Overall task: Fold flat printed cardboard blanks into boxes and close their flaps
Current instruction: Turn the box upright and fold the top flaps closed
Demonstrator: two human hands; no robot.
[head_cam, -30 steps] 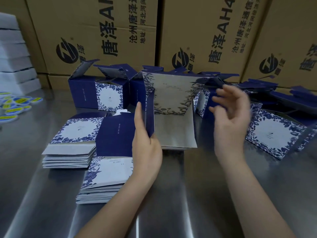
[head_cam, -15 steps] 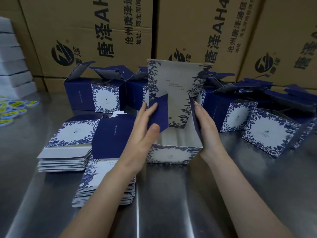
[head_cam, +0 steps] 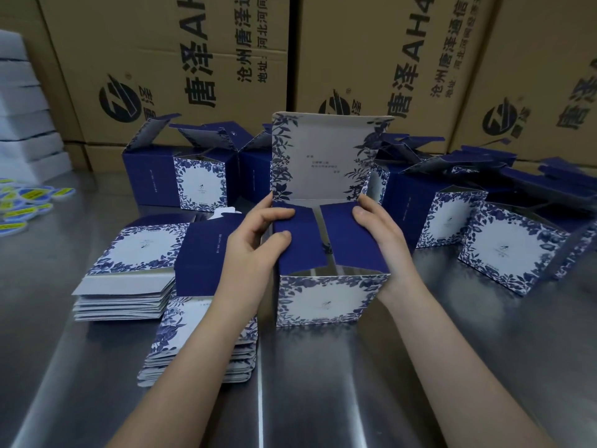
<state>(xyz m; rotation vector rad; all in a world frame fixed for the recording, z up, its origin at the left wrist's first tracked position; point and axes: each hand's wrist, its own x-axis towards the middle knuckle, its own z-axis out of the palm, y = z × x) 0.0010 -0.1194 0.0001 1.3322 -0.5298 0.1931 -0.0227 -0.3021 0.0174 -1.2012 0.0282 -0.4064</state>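
Two stacks of flat blanks lie near-left on the tabletop. Beside them stands a half-folded box, the left hand pinching its left flap, the right hand gripping its right flap. Its lid stands upright before other folded boxes.

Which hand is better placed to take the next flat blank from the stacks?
Left. The left hand is beside the stacks of flat blanks; the right hand holds the box on its far side and would likely cross it.
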